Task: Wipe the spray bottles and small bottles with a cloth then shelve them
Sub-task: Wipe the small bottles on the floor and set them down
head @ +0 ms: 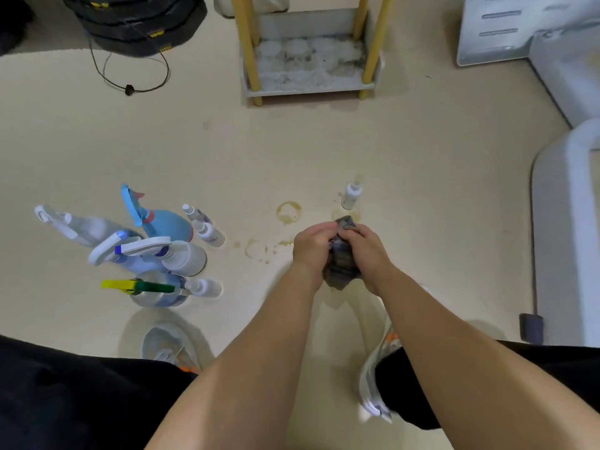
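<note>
A pale beige floor (422, 141) fills the frame. At upper centre a low shelf (308, 89) with yellow posts is seen, its grey tray dusty. Two bare forearms are extended from the bottom edge towards the centre, converging. At middle left, spray bottles (146, 248) are clustered upright, with small bottles (207, 233) beside them. Just right of centre, the left hand (313, 246) and right hand (367, 246) are pressed together, fingers curled round a dark bunched cloth (341, 267). Whether anything is wrapped inside cannot be told. Above the hands, one small white bottle (351, 194) stands alone.
</note>
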